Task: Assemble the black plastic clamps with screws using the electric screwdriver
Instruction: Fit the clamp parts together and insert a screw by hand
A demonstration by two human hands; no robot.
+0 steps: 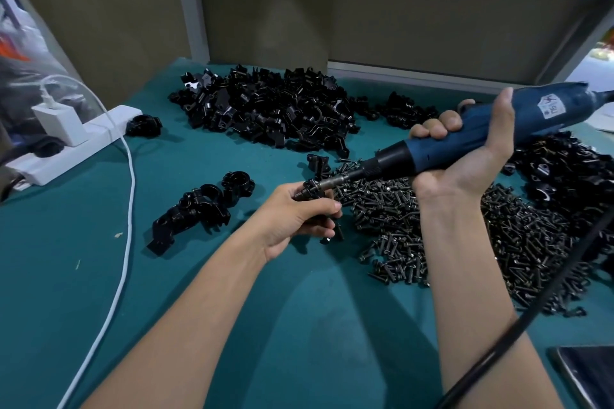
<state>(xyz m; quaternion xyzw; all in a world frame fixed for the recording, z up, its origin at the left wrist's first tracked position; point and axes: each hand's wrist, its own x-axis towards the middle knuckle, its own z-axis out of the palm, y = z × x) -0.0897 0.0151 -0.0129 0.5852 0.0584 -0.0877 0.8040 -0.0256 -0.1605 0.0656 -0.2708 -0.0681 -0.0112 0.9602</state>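
**Bit at the clamp, push line slanting down-left**

Pinching a small black clamp (pixel 310 192) in the left hand (pixel 299 212) at the centre of the frame, fingers curled round it, thumb on top. Gripping the blue screwdriver (pixel 491 133) in the right hand (pixel 465 159), right of centre, fist wrapped round the barrel, palm toward the camera.

Long axis of the tool: from upper right down to lower left, with the metal bit (pixel 335 181) ending right at the clamp. Seated on a screw head or only touching: too small to tell.

Judged as the driving step, so pushing along that slant into the left hand, with the clamp braced against it. Some risk of slipping off the head if tilted off that line.

Outward:
- Just below and right of the hands, nearer the right one: a broad heap of screws (pixel 465 236) on the green table (pixel 232 325).
- Left of the left hand: a few joined clamps (pixel 199 206).
- Above, at centre: a large heap of clamp parts (pixel 265 109).
- At the right edge: a second heap (pixel 564 173).
- Upper left: a white power strip (pixel 76 146), with a white cable (pixel 128 209) trailing down.
- Lower right: the tool's black cord (pixel 531 302).
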